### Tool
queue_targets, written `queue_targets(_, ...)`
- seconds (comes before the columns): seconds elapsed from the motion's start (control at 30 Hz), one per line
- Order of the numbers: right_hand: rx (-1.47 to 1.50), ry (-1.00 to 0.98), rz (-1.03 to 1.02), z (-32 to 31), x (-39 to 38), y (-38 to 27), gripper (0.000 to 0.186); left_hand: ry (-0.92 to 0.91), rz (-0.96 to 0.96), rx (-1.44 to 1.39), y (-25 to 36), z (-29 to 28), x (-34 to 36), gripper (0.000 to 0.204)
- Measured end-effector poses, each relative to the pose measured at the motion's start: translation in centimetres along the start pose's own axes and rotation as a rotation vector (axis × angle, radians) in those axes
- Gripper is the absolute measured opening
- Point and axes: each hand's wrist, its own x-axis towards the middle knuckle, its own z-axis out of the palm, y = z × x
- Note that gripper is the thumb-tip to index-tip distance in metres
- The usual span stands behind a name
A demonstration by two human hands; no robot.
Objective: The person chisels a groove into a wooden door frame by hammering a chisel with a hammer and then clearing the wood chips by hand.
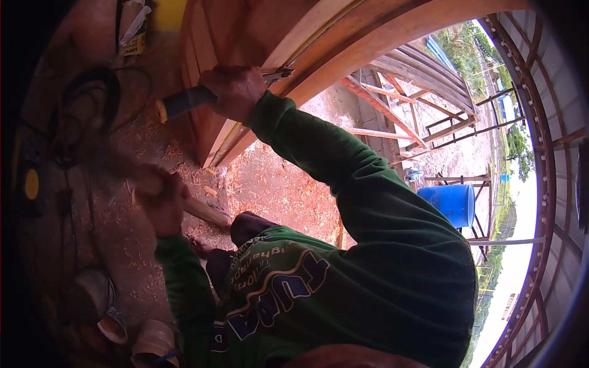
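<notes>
Far left: dark cable coil (86, 101) on sawdust-strewn floor (123, 227); below, round tins (113, 325) near the lower edge. Left hand (162, 205) blurred, fingers wrapped tight round a wooden handle (205, 213) — head of the tool not discernible. Green sleeves (343, 172) on both arms. Right hand (233, 92) raised, fist closed firm on a chisel (187, 101) with dark grip and yellow butt; blade end (277, 74) set against the edge of a curved wooden frame (368, 37) — in contact, as far as visible. Further right: loose timber lengths (392, 132) on red soil, blue barrel (451, 202) well apart, metal roof framing (540, 122) at the rim.
</notes>
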Motion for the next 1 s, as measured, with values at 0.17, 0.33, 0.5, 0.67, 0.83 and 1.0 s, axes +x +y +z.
queue_targets(0.17,-0.048,0.033,0.063,0.4,0.3,0.6,0.022,-0.257,0.011,0.575,0.5,-0.8,1.3,0.024)
queue_targets(0.33,0.0,0.067,0.015,0.1,-0.2,-0.2,0.021,-0.127,0.034,0.236,-0.9,0.1,0.9,0.019)
queue_targets(0.5,-0.044,0.111,0.003,-0.4,-1.0,0.2,0.02,-0.259,0.025,0.488,1.0,-2.6,-0.7,0.02)
queue_targets(0.67,0.111,0.139,-0.281,-0.7,-1.5,-5.2,0.023,-0.001,0.024,0.25,1.5,-4.9,-3.7,0.022)
queue_targets(0.83,0.122,0.139,-0.139,1.5,-1.4,-2.4,0.024,-0.047,0.006,0.3,1.5,-6.1,-3.5,0.02)
queue_targets(1.0,0.033,0.13,-0.107,1.9,-0.7,-1.6,0.023,-0.055,-0.011,0.31,0.7,-5.9,-3.4,0.021)
